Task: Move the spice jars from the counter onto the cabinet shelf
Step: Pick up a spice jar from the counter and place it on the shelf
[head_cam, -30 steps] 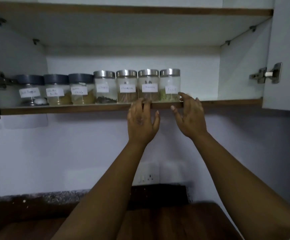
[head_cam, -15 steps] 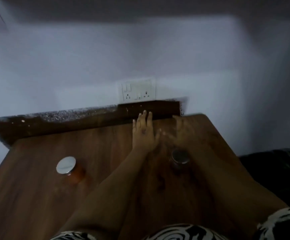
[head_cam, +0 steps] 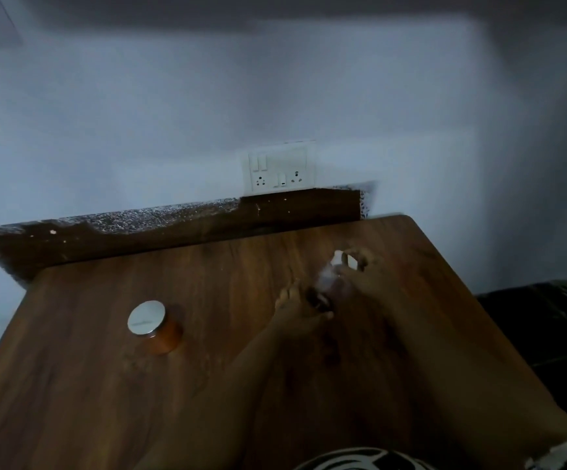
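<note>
Holding a blurred spice jar [head_cam: 334, 283] between both hands, I see it tilted over rather than upright, its long axis running from lower left to upper right, with the white label end [head_cam: 348, 261] pointing away toward the wall and the darker end toward me. It sits above the right half of the wooden counter [head_cam: 224, 385]; whether it touches the wood I cannot tell. My right hand [head_cam: 366, 279] has its fingers curled over the far, upper end of the jar, around the label. My left hand [head_cam: 297, 310] closes on the near, lower end, fingers bent in against it. Motion blur smears both grips, so the exact finger placement is unclear. Both forearms reach forward from the bottom edge, the left from the centre, the right from the lower right corner, with patterned black-and-white sleeves [head_cam: 353, 461] just showing.

Well apart to the left, a second jar [head_cam: 154, 327] stands upright on the counter, orange contents under a shiny round metal lid [head_cam: 146, 317]. Nothing lies between it and my hands but bare wood. Behind the counter runs a dark speckled backsplash [head_cam: 173, 225], and above it a white switch-and-socket plate [head_cam: 278, 169] on the pale wall [head_cam: 139, 113].
</note>
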Demonstrator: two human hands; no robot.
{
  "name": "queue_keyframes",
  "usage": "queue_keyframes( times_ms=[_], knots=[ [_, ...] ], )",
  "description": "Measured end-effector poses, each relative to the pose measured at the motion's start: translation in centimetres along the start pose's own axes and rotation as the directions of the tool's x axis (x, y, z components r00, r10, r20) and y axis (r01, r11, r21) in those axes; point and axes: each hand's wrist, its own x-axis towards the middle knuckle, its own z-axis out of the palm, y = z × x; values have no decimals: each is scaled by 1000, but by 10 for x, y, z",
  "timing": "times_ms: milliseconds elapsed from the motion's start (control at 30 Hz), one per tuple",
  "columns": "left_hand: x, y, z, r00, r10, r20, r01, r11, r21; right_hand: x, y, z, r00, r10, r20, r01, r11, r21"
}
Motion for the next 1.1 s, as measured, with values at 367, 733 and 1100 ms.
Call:
queue_keyframes(
  times_ms=[367,733,1100],
  knots=[
    [-19,16,-49,977,23,213,211,71,-975,-9,-59,12,998,-22,66,-22,802,597],
    [-26,20,-86,975,70,211,207,53,-977,3,-78,21,980,-109,168,-17,791,612],
    [-28,16,-79,983,53,-177,-163,704,-691,7,-101,41,992,6,124,-80,796,600]
  ],
)
